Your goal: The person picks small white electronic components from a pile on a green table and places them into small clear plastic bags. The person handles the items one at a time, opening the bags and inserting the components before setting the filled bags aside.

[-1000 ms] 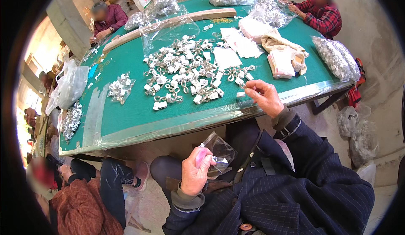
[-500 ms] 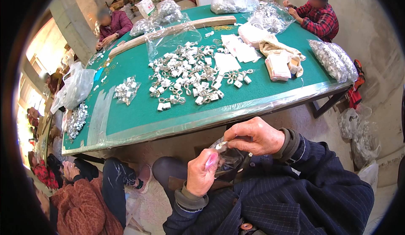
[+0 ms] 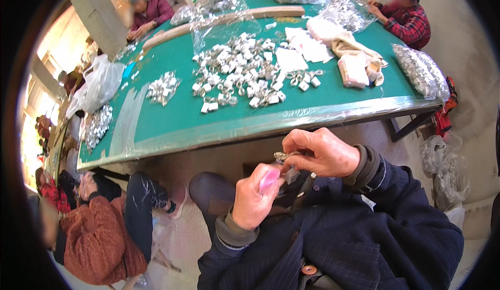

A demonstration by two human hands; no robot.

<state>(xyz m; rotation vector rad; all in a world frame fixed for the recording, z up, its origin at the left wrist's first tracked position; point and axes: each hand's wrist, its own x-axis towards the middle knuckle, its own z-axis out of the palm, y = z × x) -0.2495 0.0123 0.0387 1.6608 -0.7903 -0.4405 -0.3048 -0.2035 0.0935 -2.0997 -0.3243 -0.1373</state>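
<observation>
In front of my lap, beyond the table's near edge, my two hands work close together. My left hand (image 3: 255, 195) is closed, pinching a small clear plastic bag (image 3: 292, 176) that shows between the hands; something pink covers or lies on its thumb. My right hand (image 3: 327, 153) is closed too, its fingertips at a small shiny metal piece (image 3: 281, 156) above the left fingers. The fingers hide most of this piece, so its full shape cannot be made out. On the green table (image 3: 172, 131) lies a loose pile of small white blocks with metal rings (image 3: 239, 66).
A small filled bag (image 3: 163, 88) lies left of the pile. Larger bags of metal parts (image 3: 421, 74) sit at the table's right corner and far side. White papers and cloths (image 3: 354, 70) lie to the right. Co-workers sit around; one in brown (image 3: 101, 243) is close at left.
My view has shifted, so the table sits higher and a little right. The right hand has risen slightly with the metal piece, and less of the plastic bag shows between my hands.
</observation>
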